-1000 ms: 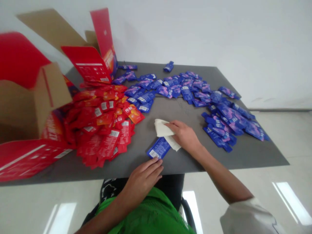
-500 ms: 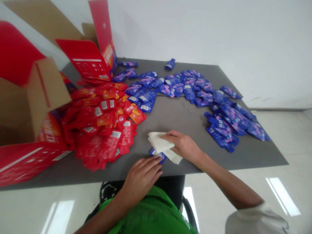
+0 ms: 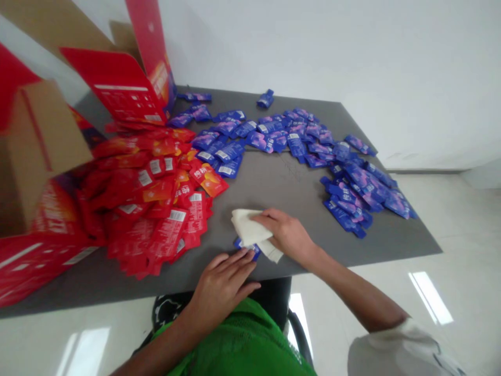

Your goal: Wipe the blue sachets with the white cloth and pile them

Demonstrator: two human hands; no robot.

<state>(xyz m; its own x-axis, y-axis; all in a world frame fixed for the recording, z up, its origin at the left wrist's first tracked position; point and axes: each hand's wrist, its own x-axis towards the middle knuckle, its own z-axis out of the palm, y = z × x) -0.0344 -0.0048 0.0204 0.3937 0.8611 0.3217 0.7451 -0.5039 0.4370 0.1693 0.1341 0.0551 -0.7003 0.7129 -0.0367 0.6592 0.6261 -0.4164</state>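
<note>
Now the open left hand [image 3: 221, 287] touches a blue sachet [image 3: 246, 249] under a white cloth [image 3: 248, 227], which the open right hand [image 3: 287, 235] presses; a red sachet heap [image 3: 156, 219] and a blue sachet heap [image 3: 348, 198] lie either side.

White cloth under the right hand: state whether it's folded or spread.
Folded: the white cloth lies in overlapping layers, bunched beneath the right hand, not laid out flat.

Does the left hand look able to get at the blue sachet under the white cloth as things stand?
Probably yes: the fingers of the left hand are at the exposed edge of the blue sachet. The white cloth, under the right hand, covers only part.
</note>
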